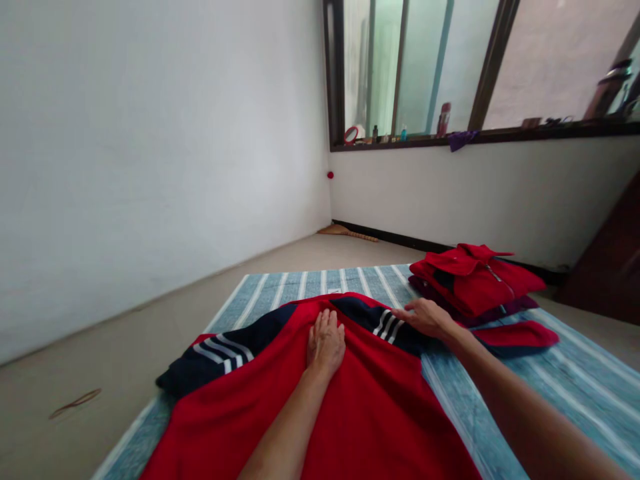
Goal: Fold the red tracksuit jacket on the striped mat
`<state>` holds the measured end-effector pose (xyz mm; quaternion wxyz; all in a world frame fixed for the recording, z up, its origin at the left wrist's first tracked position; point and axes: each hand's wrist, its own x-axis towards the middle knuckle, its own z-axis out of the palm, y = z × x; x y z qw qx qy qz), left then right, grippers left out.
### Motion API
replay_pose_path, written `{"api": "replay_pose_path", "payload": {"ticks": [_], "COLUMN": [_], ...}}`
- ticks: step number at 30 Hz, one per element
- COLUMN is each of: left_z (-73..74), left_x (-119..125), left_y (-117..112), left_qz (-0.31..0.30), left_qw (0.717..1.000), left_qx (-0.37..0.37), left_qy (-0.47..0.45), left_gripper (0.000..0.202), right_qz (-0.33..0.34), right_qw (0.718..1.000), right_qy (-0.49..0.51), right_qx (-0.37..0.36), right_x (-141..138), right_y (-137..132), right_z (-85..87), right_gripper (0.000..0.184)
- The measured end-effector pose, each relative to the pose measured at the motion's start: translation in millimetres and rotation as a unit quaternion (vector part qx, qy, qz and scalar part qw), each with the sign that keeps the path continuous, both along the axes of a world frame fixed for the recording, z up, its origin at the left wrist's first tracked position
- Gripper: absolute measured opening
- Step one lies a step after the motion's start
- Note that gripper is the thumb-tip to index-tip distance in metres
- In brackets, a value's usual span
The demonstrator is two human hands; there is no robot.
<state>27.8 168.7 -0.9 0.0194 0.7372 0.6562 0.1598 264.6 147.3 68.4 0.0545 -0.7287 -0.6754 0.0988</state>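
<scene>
A red sports jacket (380, 407) with navy shoulders and white stripes is spread in front of me on a blue-and-white striped cloth (270, 293). No zip shows on its upper side. My left hand (327, 341) lies flat on the red cloth near the collar, fingers stretched forward. Farther right, my right hand (426, 318) rests on the striped navy shoulder, its fingers extended and partly bent. The jacket's right sleeve (520, 338) passes under that wrist and reaches out to the right. At the left, the other sleeve (200, 363) bends down beside the body.
A stack of folded red and maroon clothes (475, 280) sits at the back right of the cloth. Beyond lies a broom (345, 231) on the floor by the wall. A thin brown loop (76, 403) is on the floor at left. Bottles (444, 120) line the windowsill.
</scene>
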Motion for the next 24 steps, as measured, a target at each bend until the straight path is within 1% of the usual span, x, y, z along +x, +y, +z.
{"api": "replay_pose_path", "payload": {"ticks": [1,3,6,9,11,13,16,18,21,24], "left_z": [-0.7,-1.2,-0.3,1.7,3.3,4.8,7.4,9.1,10.7,9.7], "left_x": [0.1,0.2,0.7,1.5,2.2,3.0,4.2,5.1,6.1,6.6], "left_y": [0.2,0.0,-2.2,-5.5,-7.1,-7.9,-8.6,-8.8,-8.6,-7.6], "left_qz": [-0.002,-0.008,-0.022,-0.035,-0.037,-0.034,-0.030,-0.029,-0.028,-0.025], "left_qw": [1.000,1.000,0.999,0.998,0.998,0.998,0.998,0.997,0.996,0.996], "left_qx": [-0.003,-0.006,0.001,0.004,0.000,-0.007,-0.021,-0.033,-0.050,-0.057], "left_qy": [0.000,0.003,0.024,0.047,0.053,0.053,0.057,0.060,0.061,0.065], "left_gripper": [0.051,0.052,0.054,0.055,0.055,0.056,0.058,0.060,0.064,0.066], "right_qz": [0.002,0.002,0.005,0.000,-0.013,-0.030,-0.049,-0.052,-0.044,-0.031], "right_qw": [1.000,1.000,0.999,0.999,0.999,0.996,0.988,0.985,0.986,0.986], "right_qy": [0.001,-0.026,-0.047,-0.044,-0.050,-0.066,-0.095,-0.104,-0.105,-0.100], "right_qx": [-0.011,-0.016,-0.028,-0.014,0.015,0.057,0.114,0.127,0.124,0.131], "right_x": [0.1,-2.6,-10.4,-14.1,-12.7,-10.3,-8.3,-8.5,-10.2,-15.8], "right_y": [4.2,11.1,17.5,18.9,17.5,15.2,13.1,14.0,17.8,23.3], "right_z": [2.0,2.7,-2.1,-3.7,-0.7,2.4,0.5,-5.5,-13.8,-14.5], "right_gripper": [0.046,0.040,0.027,0.020,0.020,0.026,0.034,0.034,0.030,0.028]}}
